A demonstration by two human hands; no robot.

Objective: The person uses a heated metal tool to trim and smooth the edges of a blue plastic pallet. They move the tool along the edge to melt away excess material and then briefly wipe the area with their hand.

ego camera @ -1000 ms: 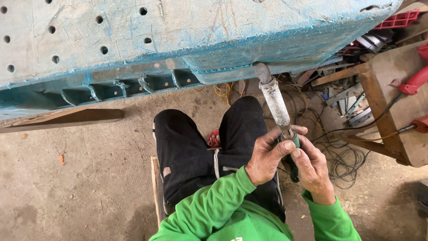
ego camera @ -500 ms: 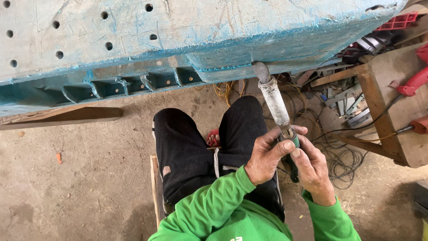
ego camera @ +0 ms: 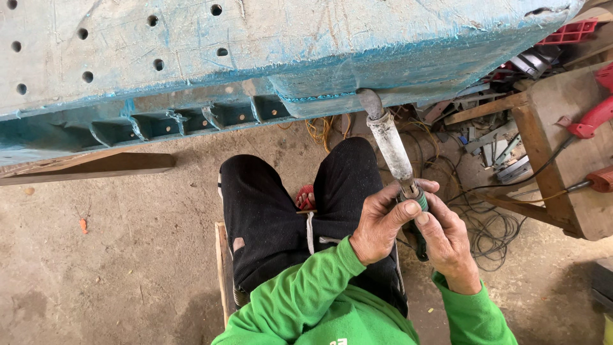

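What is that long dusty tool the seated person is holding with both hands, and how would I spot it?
Start at the big pale blue perforated panel across the top, then drop to its lower edge near the right. The tool slants down from there to the left hand and right hand above the black-trousered knees. Unlike the red power tools on the wooden bench, it is a whitish-grey, dust-caked cylinder with a green grip.

Red power tools [ego camera: 592, 119] are seen on a wooden bench [ego camera: 562, 191]; tangled cables [ego camera: 491, 227] are noted on the concrete floor [ego camera: 115, 255].
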